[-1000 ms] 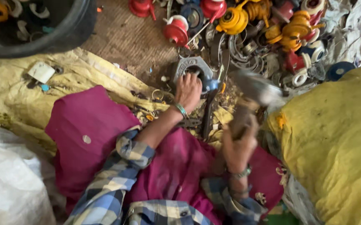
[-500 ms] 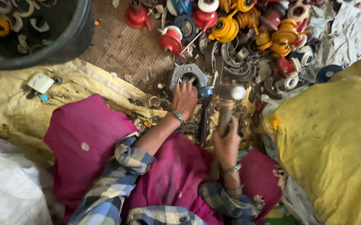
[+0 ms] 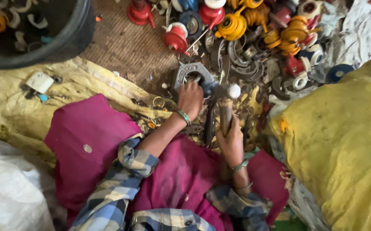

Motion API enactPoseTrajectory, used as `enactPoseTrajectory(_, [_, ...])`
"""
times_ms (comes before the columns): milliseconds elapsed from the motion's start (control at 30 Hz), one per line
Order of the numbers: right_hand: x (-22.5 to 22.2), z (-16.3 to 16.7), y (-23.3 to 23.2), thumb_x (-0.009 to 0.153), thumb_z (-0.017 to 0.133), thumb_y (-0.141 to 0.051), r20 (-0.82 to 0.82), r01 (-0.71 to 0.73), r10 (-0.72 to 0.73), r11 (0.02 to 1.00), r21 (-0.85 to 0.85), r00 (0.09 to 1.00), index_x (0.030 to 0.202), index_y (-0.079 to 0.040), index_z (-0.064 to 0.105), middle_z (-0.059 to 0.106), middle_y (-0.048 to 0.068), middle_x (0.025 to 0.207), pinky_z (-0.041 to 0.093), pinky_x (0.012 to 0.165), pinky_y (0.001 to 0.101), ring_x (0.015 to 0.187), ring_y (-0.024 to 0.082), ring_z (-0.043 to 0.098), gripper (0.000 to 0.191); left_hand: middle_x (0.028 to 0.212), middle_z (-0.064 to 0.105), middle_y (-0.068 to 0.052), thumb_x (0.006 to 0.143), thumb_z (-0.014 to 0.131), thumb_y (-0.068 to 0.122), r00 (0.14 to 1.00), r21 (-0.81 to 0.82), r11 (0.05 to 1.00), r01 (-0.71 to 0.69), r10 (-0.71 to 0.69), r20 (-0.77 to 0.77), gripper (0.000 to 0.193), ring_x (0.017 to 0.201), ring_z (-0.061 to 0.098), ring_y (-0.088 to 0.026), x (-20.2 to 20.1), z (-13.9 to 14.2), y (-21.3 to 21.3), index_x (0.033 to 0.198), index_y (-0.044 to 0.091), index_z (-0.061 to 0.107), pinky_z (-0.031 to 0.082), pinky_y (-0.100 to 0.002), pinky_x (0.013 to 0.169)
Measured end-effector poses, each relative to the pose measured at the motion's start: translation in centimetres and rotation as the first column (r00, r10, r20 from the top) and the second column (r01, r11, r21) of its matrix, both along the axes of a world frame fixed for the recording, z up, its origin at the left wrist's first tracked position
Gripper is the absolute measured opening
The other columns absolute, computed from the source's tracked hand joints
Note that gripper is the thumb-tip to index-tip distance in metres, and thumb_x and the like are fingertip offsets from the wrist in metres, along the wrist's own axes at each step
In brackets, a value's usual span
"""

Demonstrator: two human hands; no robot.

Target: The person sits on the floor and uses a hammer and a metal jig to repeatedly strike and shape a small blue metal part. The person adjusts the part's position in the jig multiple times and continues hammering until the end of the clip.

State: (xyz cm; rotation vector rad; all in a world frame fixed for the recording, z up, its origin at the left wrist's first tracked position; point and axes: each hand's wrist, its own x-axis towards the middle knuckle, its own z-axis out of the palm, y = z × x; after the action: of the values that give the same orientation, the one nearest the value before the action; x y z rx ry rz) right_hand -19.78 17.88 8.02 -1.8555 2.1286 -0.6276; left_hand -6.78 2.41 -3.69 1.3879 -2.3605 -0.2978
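Hammering was judged the step in hand: a hammer (image 3: 224, 102) was gripped by its wooden handle in the right hand (image 3: 231, 143), head resting beside the left hand (image 3: 190, 99), which was closed on a small part atop a hexagonal metal ring (image 3: 192, 73) on the far floor. A raised, aimed blow would be needed next.

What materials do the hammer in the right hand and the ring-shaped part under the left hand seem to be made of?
Hammer: the handle looks like bare, worn wood, brown with a dull grain; the head looks like metal, with a pale, polished face.
Ring-shaped part: probably cast metal, dull grey with a rough, dirty surface and thick angular edges.
The left hand rests on it; the right hand grips the handle.
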Motion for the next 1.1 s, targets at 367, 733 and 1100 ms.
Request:
enactPoseTrajectory(367, [-1.0,8.8,2.8,0.098,0.073,-0.014,0.070,0.159,-0.144,0.842,-0.516,0.987,0.142,-0.003,0.038,0.064,0.020,0.114,0.060,0.065,0.0335,0.082,0.025,0.071,0.057,0.100,0.063,-0.010,0.092,0.055,0.017,0.999,-0.100,0.995,0.014,-0.010,0.038,0.026,0.100,0.058,-0.026,0.7,0.9,1.0,0.106,0.002,0.071,0.043,-0.043,0.086])
enactPoseTrajectory(733, [1.2,1.4,0.1,0.083,0.075,-0.013,0.148,0.223,-0.231,0.972,0.068,0.962,0.140,-0.003,0.048,0.074,0.025,0.101,0.061,0.073,0.0431,0.088,0.035,0.075,0.064,0.101,0.063,-0.009,0.091,0.057,0.013,1.000,-0.103,0.995,-0.019,0.020,0.014,0.018,0.099,0.060,-0.027,0.5,0.6,-0.2,0.101,0.007,0.070,0.045,-0.044,0.086])
enactPoseTrajectory(1100, [-0.6,7.8,1.5,0.091,0.072,-0.015,-0.095,0.161,-0.217,0.900,-0.404,0.972,0.132,-0.002,0.047,0.067,0.022,0.106,0.057,0.066,0.0456,0.077,0.032,0.065,0.051,0.098,0.063,-0.009,0.092,0.055,0.015,0.999,-0.068,0.998,0.017,-0.014,0.049,0.019,0.097,0.058,-0.025,0.7,0.6,1.0,0.101,0.006,0.069,0.043,-0.043,0.083])
